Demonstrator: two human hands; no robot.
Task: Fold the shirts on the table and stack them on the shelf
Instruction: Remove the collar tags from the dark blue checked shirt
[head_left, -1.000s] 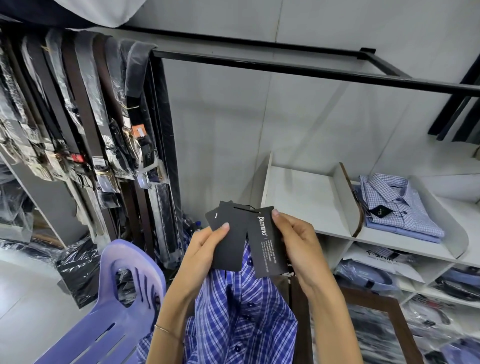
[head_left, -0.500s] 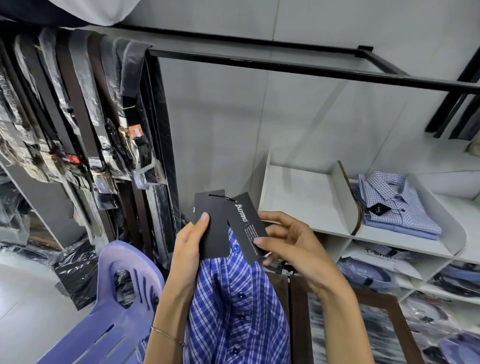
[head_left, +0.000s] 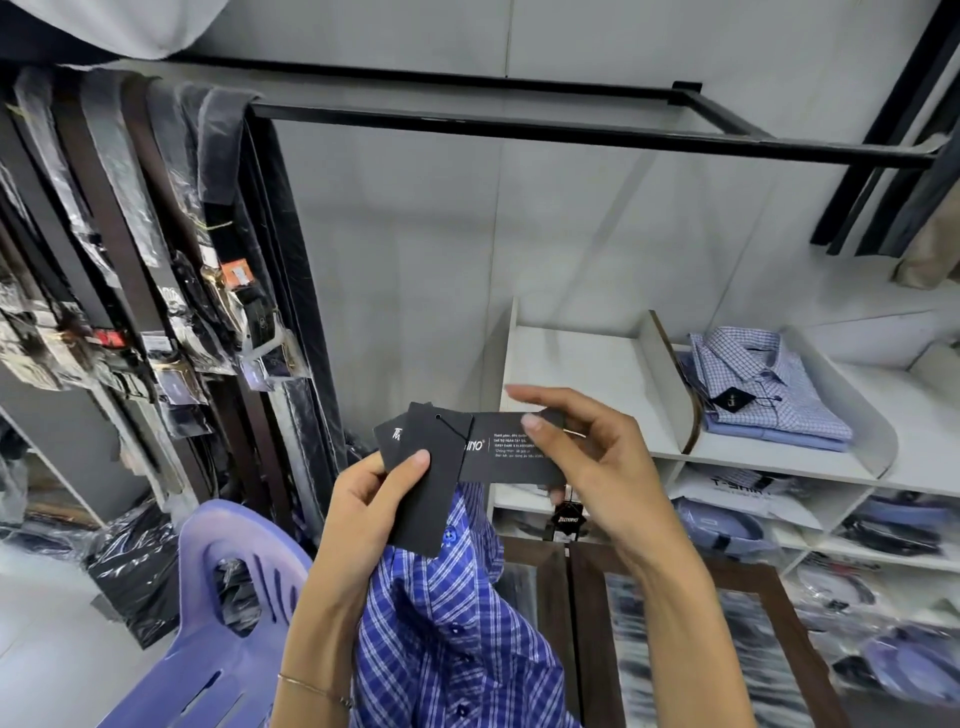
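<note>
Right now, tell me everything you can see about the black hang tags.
The black hang tags are matte card rectangles with small white print, joined by a thin black string. They are fanned out above the blue plaid shirt. The left hand pinches the upright ones; the right hand pinches the sideways one.

Tag small print (head_left: 517, 447) unreadable; shirt (head_left: 441, 623) cut off by bottom edge

a white shelf (head_left: 597, 364) holds a stack of folded checked shirts (head_left: 769, 389) in its right top compartment.
</note>
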